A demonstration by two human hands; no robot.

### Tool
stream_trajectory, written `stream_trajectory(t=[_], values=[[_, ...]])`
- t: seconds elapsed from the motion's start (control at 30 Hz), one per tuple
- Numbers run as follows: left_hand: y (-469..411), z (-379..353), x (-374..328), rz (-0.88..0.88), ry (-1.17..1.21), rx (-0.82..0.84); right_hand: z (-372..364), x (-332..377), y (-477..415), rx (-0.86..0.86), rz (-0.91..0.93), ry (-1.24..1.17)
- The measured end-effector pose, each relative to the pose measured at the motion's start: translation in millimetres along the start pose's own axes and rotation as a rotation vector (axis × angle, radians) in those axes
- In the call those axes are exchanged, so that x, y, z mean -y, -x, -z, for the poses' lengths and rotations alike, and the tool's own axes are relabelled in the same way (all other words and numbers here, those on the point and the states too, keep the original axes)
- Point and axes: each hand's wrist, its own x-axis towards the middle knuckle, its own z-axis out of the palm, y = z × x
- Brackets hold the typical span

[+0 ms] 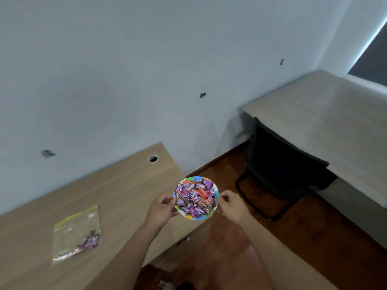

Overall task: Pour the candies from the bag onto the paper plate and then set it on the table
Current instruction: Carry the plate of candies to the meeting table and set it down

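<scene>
In the head view, the paper plate full of candies hangs in the air past the table corner. The left hand and right hand pinch opposite rims. The table lies to the left, so I judge the plate must travel that way. The bag lies there, a few candies inside. The plate's underside is hidden.

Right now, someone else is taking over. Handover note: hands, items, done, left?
Left hand: pinching the paper plate at its left rim.
Right hand: pinching the right rim.
Plate: piled with candies, held at the table corner, partly past the edge.
Bag: flat on the table, a few candies still inside.
Done: most of the pour.
Left: set the plate on the table.
</scene>
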Motion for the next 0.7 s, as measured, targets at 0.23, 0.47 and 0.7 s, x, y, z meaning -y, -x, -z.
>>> stream_trajectory(t=[0.23,0.47,0.7], values=[[43,-110,-12,-0.037,-0.055,0.117,101,-69,50,-0.11,-0.034,-0.015],[80,-216,-35,-0.096,-0.139,0.298,192,-131,98,-0.273,-0.102,-0.103],[109,-323,-61,-0.167,-0.233,0.485,269,-190,134,-0.43,-0.179,-0.181]])
